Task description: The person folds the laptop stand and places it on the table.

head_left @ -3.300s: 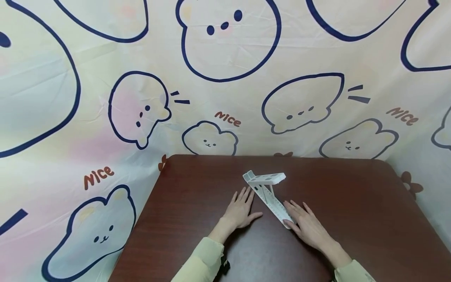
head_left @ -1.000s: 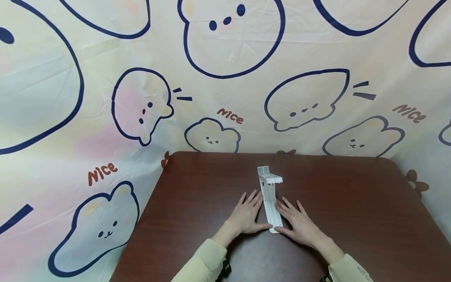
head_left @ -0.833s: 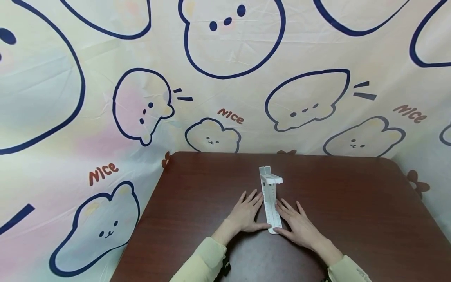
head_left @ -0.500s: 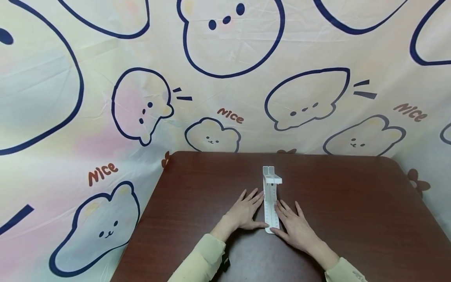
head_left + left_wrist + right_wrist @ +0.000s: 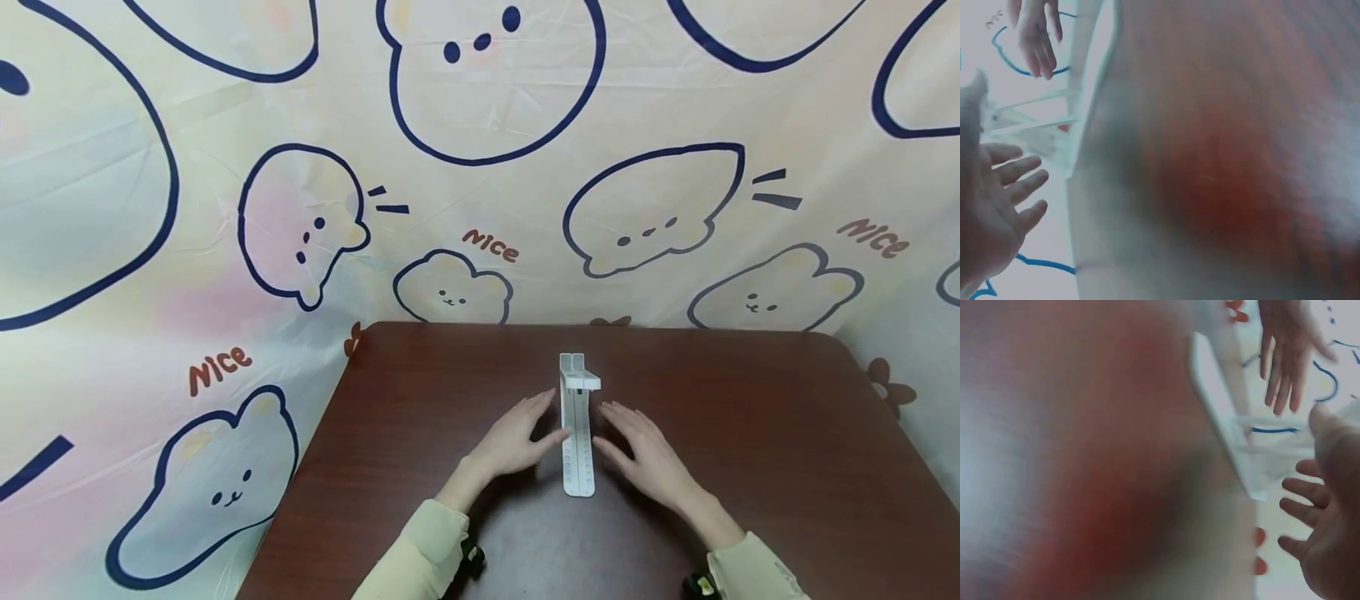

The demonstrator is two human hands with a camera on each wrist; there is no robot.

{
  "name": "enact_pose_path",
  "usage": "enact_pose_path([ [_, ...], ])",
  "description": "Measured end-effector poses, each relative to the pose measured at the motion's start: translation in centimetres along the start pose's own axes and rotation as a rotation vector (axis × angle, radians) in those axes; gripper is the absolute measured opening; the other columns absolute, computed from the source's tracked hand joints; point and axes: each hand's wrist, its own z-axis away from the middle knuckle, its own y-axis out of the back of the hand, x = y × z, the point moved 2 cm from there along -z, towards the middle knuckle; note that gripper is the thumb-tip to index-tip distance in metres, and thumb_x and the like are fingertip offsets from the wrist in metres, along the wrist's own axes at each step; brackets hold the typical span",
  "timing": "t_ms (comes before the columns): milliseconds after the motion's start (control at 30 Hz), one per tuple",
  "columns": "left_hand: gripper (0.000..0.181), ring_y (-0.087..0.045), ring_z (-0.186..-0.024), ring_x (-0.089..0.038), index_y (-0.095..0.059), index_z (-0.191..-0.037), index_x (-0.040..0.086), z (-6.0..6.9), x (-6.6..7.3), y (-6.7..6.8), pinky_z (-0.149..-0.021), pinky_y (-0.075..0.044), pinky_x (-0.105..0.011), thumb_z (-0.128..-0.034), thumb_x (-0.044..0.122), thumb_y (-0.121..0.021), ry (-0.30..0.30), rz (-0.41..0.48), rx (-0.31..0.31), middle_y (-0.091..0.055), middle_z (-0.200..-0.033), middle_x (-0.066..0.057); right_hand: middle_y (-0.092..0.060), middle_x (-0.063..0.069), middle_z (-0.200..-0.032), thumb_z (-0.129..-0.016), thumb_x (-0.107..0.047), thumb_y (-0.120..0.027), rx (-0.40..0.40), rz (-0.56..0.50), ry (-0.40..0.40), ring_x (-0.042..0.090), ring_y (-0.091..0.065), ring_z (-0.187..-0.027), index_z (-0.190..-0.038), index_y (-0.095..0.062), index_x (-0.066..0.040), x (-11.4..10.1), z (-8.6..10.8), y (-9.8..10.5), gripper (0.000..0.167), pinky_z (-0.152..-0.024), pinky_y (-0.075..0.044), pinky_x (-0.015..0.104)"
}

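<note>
Both hands (image 5: 510,440) (image 5: 651,457) now up off the table (image 5: 765,417), fingers relaxed, empty, flanking a white stand (image 5: 578,467)

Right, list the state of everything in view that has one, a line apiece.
White stand: unfolded, base on the table, upper part raised on struts.
Left hand: open, holding nothing, left of the stand; thumb contact unclear.
Right hand: open, holding nothing, right of the stand.
Table: bearing the stand, glossy with reflected light.
Printed cloth: hanging behind the table, lightly creased.
</note>
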Motion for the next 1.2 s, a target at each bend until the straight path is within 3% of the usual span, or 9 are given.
enact_pose_path([
  [133, 0.067, -0.045, -0.162, -0.033, -0.038, -0.171, 0.007, -0.3, 1.0, 1.6, -0.134, -0.039, -0.051, -0.1171, 0.046, -0.049, -0.026, 0.213, 0.091, -0.046, -0.174, -0.016, -0.054, 0.025, -0.165, -0.112, -0.027, -0.066, -0.001, -0.137, -0.048, 0.049, -0.050, -0.153, -0.163, -0.051, -0.005, -0.1, -1.7, 1.9, 0.058, -0.122, -0.042, 0.072],
  [300, 0.068, -0.043, -0.164, -0.029, -0.040, -0.170, 0.009, -0.9, 2.2, 2.9, -0.136, -0.036, -0.049, -0.1181, 0.052, -0.041, -0.057, 0.299, 0.123, -0.046, -0.174, -0.015, -0.051, 0.020, -0.169, -0.115, -0.026, -0.060, -0.001, -0.243, -0.040, 0.048, -0.048, -0.156, -0.166, -0.049, -0.010, -1.0, -3.7, 3.4, 0.055, -0.123, -0.040, 0.073],
  [467, 0.064, -0.047, -0.161, -0.031, -0.047, -0.166, 0.005, -1.4, 3.0, 3.5, -0.134, -0.038, -0.051, -0.1189, 0.048, -0.042, -0.075, 0.316, 0.139, -0.050, -0.171, -0.019, -0.056, 0.020, -0.166, -0.115, -0.022, -0.059, 0.007, -0.301, -0.002, 0.048, -0.051, -0.154, -0.161, -0.055, -0.007, -1.9, -4.9, 3.9, 0.049, -0.123, -0.040, 0.073],
  [667, 0.056, -0.055, -0.155, -0.032, -0.056, -0.158, 0.002, -2.0, 3.2, 3.4, -0.130, -0.044, -0.053, -0.1188, 0.041, -0.047, -0.062, 0.342, 0.146, -0.059, -0.163, -0.018, -0.070, 0.017, -0.150, -0.114, -0.020, -0.060, 0.017, -0.310, 0.007, 0.042, -0.063, -0.144, -0.149, -0.067, -0.005, -2.1, -5.3, 3.9, 0.038, -0.118, -0.048, 0.067],
  [833, 0.054, -0.062, -0.148, -0.031, -0.059, -0.154, 0.002, -2.6, 3.1, 3.4, -0.125, -0.050, -0.051, -0.1197, 0.041, -0.044, -0.058, 0.301, 0.154, -0.064, -0.158, -0.017, -0.074, 0.018, -0.143, -0.115, -0.024, -0.059, 0.024, -0.275, 0.023, 0.042, -0.068, -0.137, -0.143, -0.070, -0.005, -2.0, -5.9, 3.9, 0.036, -0.115, -0.051, 0.067],
  [1033, 0.049, -0.073, -0.128, -0.030, -0.063, -0.149, 0.001, -3.2, 3.3, 3.6, -0.114, -0.058, -0.049, -0.1210, 0.034, -0.041, -0.071, 0.246, 0.163, -0.071, -0.146, -0.019, -0.075, 0.021, -0.141, -0.116, -0.027, -0.058, 0.010, -0.241, 0.024, 0.044, -0.070, -0.133, -0.141, -0.072, -0.003, -2.0, -6.6, 4.2, 0.037, -0.114, -0.053, 0.069],
  [1200, 0.047, -0.073, -0.129, -0.030, -0.065, -0.145, 0.001, -3.6, 3.4, 3.8, -0.114, -0.058, -0.048, -0.1211, 0.034, -0.041, -0.057, 0.215, 0.182, -0.073, -0.142, -0.019, -0.074, 0.022, -0.141, -0.116, -0.027, -0.056, -0.001, -0.243, 0.018, 0.045, -0.069, -0.134, -0.140, -0.072, -0.003, -2.0, -7.1, 4.4, 0.038, -0.115, -0.052, 0.069],
])
